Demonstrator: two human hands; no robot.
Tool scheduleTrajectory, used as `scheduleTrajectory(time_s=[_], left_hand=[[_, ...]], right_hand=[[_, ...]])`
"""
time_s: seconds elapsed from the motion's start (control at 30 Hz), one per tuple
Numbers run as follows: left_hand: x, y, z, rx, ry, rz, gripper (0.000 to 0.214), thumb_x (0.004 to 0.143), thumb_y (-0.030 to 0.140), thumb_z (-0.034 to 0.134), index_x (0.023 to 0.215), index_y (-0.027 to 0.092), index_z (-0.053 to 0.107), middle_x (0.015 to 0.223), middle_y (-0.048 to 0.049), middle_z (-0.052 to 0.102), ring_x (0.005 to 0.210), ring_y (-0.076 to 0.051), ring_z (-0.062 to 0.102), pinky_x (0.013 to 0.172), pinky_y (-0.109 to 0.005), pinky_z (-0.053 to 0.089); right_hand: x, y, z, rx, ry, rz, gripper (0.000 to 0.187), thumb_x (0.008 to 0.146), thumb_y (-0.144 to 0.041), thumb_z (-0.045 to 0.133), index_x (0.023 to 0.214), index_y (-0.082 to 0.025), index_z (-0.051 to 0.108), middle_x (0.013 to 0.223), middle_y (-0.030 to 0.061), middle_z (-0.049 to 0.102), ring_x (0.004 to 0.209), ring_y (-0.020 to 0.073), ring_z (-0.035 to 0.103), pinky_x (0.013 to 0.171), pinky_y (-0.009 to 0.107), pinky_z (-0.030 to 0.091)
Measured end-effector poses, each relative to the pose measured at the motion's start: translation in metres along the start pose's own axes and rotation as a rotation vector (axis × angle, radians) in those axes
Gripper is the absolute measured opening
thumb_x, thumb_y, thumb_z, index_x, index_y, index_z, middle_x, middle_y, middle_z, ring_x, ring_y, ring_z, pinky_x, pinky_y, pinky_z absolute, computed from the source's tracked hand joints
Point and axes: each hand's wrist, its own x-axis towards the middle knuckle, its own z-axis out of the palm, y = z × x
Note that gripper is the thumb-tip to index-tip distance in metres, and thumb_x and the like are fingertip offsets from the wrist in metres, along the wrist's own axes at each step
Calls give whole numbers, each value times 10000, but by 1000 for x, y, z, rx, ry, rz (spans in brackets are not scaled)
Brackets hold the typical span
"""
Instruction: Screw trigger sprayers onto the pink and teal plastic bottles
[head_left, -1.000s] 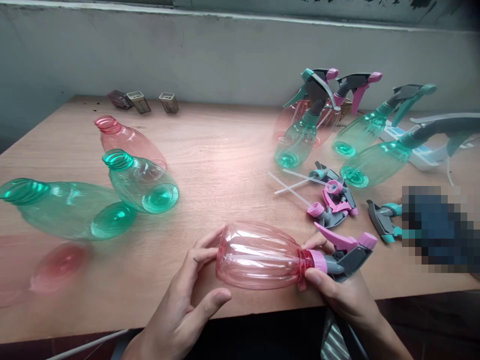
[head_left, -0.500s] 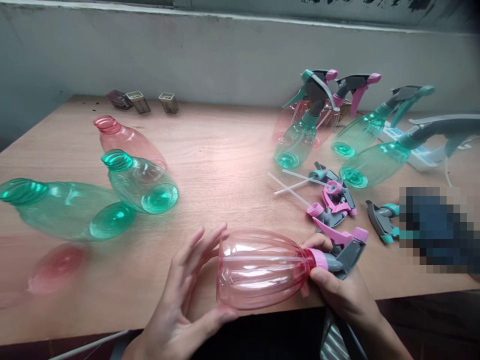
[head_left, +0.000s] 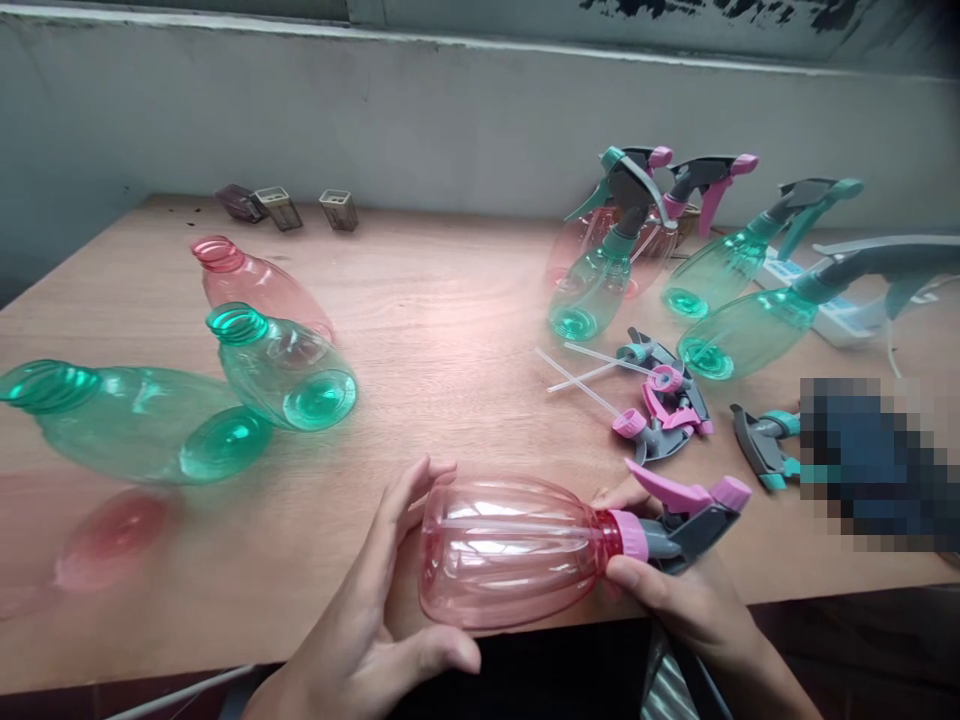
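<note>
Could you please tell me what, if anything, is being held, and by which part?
A pink bottle: the right hand grips it at the neck. The left hand is open around its base; contact there is unclear.

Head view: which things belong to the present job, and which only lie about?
Likely for the job:
pink spray bottle, in the right hand
loose sprayer heads
headless bottles
assembled bottles

Probably just lying about:
small boxes by the wall
white object, right
pixelated dark item

A pale ledge [head_left: 450, 40] is running along a grey wall [head_left: 450, 130]; below, a wood-grain tabletop [head_left: 435, 400] is catching soft light [head_left: 487, 295].
</note>
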Motion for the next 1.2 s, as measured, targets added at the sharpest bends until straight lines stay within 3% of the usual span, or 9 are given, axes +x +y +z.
scheduleTrajectory(time_s=[0.13, 0.37, 0.53, 0.63, 0.9, 1.1, 1.2], left_hand=[[5, 3, -1, 56, -19, -8, 901, 798, 544, 795, 1558, 463, 319, 1706, 31, 314, 1593, -260, 324, 1297, -379, 338], [5, -1, 3, 206, 15, 96, 883, 916, 269, 708, 1565, 555, 181, 1728, 80, 269, 1586, -216, 339, 1307, -431, 317], [3, -1, 2, 191, -6, 54, 1092, 795, 380, 846, 1599, 494, 116, 1736, 41, 249, 1613, -273, 265, 1315, -479, 267], [4, -1, 1, 169, -39, 11, 1020, 823, 439, 800, 1608, 459, 149, 1746, 31, 220, 1624, -292, 231, 1319, -499, 257], [7, -2, 6, 260, 15, 75, 822, 957, 296, 643, 1589, 505, 160, 1718, 64, 301, 1569, -191, 372, 1303, -387, 326], [5, -2, 3, 247, 2, 36, 1057, 830, 370, 816, 1597, 503, 102, 1728, 81, 274, 1605, -204, 292, 1322, -366, 255], [2, -1, 1, 204, -36, -28, 993, 840, 404, 795, 1593, 501, 155, 1736, 85, 245, 1616, -238, 258, 1324, -397, 258]], right_hand=[[1, -2, 2, 30, -39, 50, 351, 854, -453, 801, 1096, -233, 672, 733, 55, 753, 637, 258, 716, 623, 352, 599], [2, 0, 7, 166, 12, 14, 288, 910, -429, 769, 1046, -233, 605, 598, -20, 691, 544, 173, 641, 624, 280, 518], [2, -7, 13, 150, 55, 37, 352, 867, -454, 804, 1035, -219, 603, 591, -14, 685, 532, 190, 636, 595, 301, 507], [2, -10, 14, 128, 100, 55, 373, 843, -472, 821, 1018, -220, 608, 579, -19, 675, 541, 193, 635, 621, 313, 514], [4, 1, 10, 173, 44, 7, 299, 912, -432, 768, 1059, -230, 603, 617, -25, 697, 569, 173, 656, 652, 281, 515], [2, -6, 12, 138, 57, 41, 328, 877, -462, 794, 1021, -216, 631, 601, -8, 692, 577, 192, 652, 654, 304, 532], [0, -9, 11, 121, 99, 93, 384, 804, -488, 853, 1002, -232, 645, 619, 2, 709, 586, 206, 659, 624, 304, 548]])
